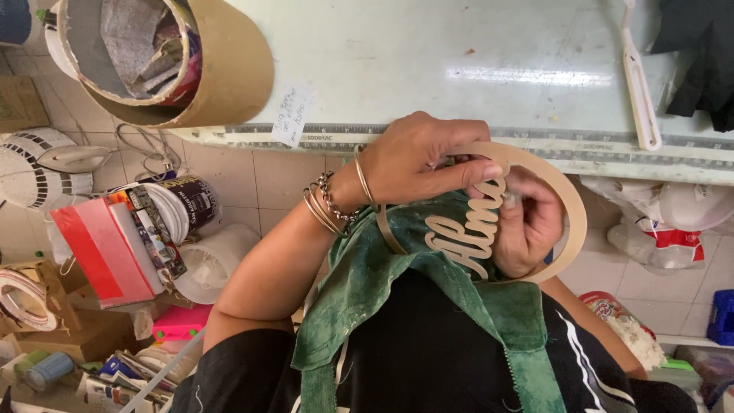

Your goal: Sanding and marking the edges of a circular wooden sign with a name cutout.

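My left hand (417, 157) pinches the top of a pale wooden hoop (572, 210) that has a cut-out script word (466, 233) across its middle. Several bangles and a chain bracelet circle that wrist. My right hand (531, 226) grips the hoop from behind, its fingers curled around the word's upper end. A green velvet cloth (367, 275) hangs under the hoop and drapes over my black top.
A pale green worktable (459, 69) with a ruler strip along its edge lies ahead, with a white plastic tool (638, 84) on it. A cardboard tube (222, 76) of scraps stands at upper left. Boxes, tape rolls and containers (115, 245) crowd the tiled floor at left; bags (665, 229) lie at right.
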